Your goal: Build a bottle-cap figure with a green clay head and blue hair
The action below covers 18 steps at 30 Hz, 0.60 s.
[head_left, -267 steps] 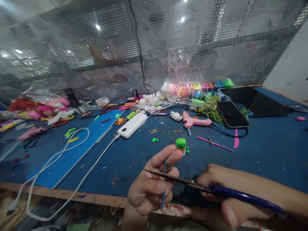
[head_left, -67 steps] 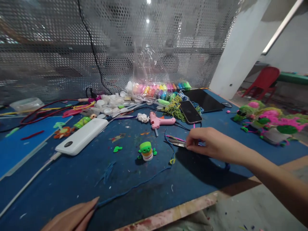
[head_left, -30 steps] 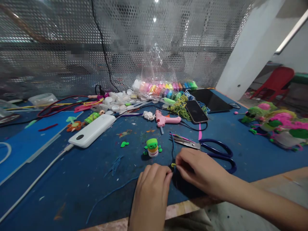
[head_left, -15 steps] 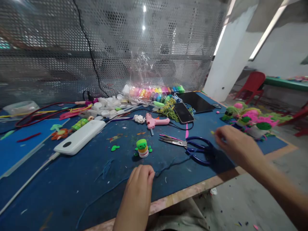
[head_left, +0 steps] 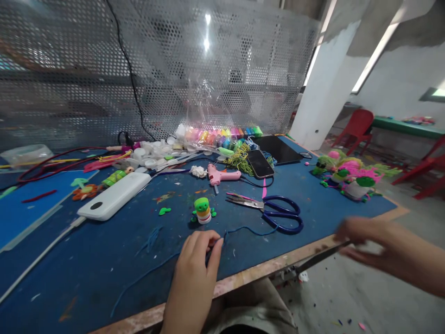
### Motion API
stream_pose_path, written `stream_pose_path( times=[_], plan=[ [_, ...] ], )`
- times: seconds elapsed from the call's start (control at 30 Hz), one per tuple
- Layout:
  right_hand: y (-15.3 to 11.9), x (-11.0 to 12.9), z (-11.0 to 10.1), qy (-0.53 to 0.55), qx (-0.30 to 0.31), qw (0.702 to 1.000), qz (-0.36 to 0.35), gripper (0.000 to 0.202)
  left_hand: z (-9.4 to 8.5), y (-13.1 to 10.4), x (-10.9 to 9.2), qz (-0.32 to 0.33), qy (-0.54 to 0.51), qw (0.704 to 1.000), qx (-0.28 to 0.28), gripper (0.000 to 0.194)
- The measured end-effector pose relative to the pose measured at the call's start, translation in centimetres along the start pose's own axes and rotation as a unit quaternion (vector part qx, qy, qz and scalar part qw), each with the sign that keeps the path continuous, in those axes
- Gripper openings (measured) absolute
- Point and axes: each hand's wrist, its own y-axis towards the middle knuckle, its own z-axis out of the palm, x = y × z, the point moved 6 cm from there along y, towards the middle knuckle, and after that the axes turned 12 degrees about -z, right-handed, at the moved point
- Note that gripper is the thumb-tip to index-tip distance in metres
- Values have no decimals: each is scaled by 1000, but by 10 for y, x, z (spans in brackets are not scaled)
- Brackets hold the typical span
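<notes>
My left hand [head_left: 198, 260] rests near the table's front edge, thumb and fingers closed on a strand of blue yarn [head_left: 142, 273]. The yarn trails to the left and also runs right to the scissors [head_left: 281, 214]. Just beyond that hand stands a small figure [head_left: 202, 211] with a green clay head and a white, yellow and red body. My right hand [head_left: 368, 241] is blurred, out past the table's right front edge. Its thumb and fingers look apart, and I see nothing held between them. The blue-handled scissors lie on the table, blades pointing left.
A pink glue gun [head_left: 222, 175], a phone [head_left: 260, 163] and a white power bank [head_left: 114, 197] lie further back. Yarn-haired figures [head_left: 358, 188] stand at the right corner. Bagged coloured clay [head_left: 222, 134] sits by the perforated screen [head_left: 167, 93].
My right hand has moved right and down from above the table, beyond its edge; the yellow bit at its fingertips no longer shows. My left thumb has spread slightly from the knuckles.
</notes>
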Motion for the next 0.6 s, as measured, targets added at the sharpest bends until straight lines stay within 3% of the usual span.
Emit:
stream_pose_path(
  times=[0.1,0.13,0.23,0.33,0.43,0.53,0.6],
  plan=[
    [74,14,-3,-79,-7,994,-74,21,5,2,-30,46,53,997,16,18],
    [95,16,5,-96,35,992,-79,22,14,3,-42,62,74,994,49,19],
    [134,22,27,-106,74,989,-77,27,46,6,-72,74,121,980,138,18],
    [141,24,42,-113,81,989,-48,23,70,9,-84,53,113,982,142,14],
    [130,18,43,-106,75,991,-16,25,79,8,-78,37,79,987,132,10],
    [112,8,33,-95,60,994,9,19,66,2,-61,9,31,992,121,13],
    [99,0,26,-84,49,995,24,7,44,-1,-43,-34,-25,995,87,15]
  ],
)
